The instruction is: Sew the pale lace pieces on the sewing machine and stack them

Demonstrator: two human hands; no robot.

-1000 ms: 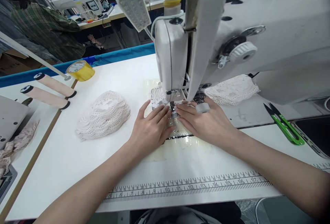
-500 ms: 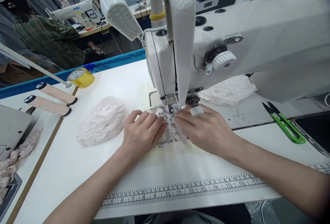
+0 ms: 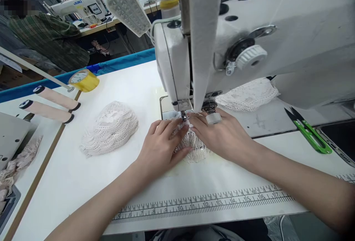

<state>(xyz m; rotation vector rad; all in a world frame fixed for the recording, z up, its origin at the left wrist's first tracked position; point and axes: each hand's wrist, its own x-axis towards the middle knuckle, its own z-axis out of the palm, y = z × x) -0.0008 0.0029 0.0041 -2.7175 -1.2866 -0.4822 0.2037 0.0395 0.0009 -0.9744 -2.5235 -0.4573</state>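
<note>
A piece of white lace (image 3: 194, 146) lies under the presser foot (image 3: 184, 116) of a white sewing machine (image 3: 249, 41). My left hand (image 3: 162, 145) lies on the lace's left side, fingers stretched toward the needle. My right hand (image 3: 222, 135) presses the lace's right side with its fingers flat, and a white thimble-like ring (image 3: 213, 118) sits on one finger. Both hands' fingertips nearly meet just in front of the presser foot.
A heap of lace pieces (image 3: 109, 128) lies left of my hands, another lace pile (image 3: 248, 95) behind the machine arm. Green thread snips (image 3: 307, 132) lie at right, yellow tape (image 3: 84, 80) and two thread cones (image 3: 52, 104) at left. A printed ruler (image 3: 199, 202) runs along the table's front. A person in a plaid shirt (image 3: 47, 39) is at far left.
The lace has been pulled toward me and bunched between my hands. My left hand went from flat, to curled, to spread again on the lace; the right hand stayed beside the foot.
</note>
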